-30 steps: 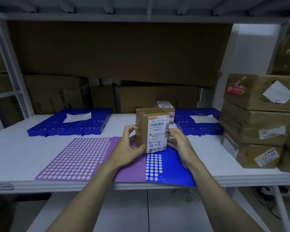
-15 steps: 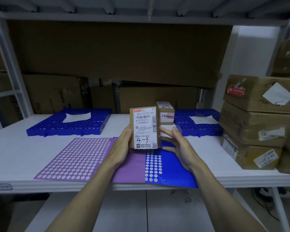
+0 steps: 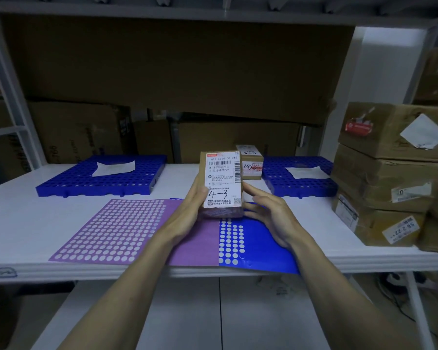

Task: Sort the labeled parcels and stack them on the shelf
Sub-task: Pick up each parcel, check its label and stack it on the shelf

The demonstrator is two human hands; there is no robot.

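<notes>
A small brown parcel (image 3: 221, 183) with a white label handwritten "4-3" stands upright over the middle of the white shelf (image 3: 23, 223), its label facing me. My left hand (image 3: 191, 210) grips its left side and bottom. My right hand (image 3: 268, 218) is beside its right edge with fingers spread, fingertips just touching or nearly so. Behind it a second small labelled parcel (image 3: 250, 165) sits on the shelf. A purple dotted mat (image 3: 111, 228) and a blue dotted mat (image 3: 253, 248) lie under my hands.
Two blue perforated pallets, left (image 3: 68, 180) and right (image 3: 283, 183), each carry a white paper slip. A stack of larger cardboard boxes (image 3: 390, 173) fills the shelf's right end. Big cartons stand behind the shelf, and a metal upright (image 3: 8, 97) is at the left.
The parcel has turned so its label faces me squarely and has risen slightly. My right hand has let go of its side and opened, while the left hand keeps the hold.
</notes>
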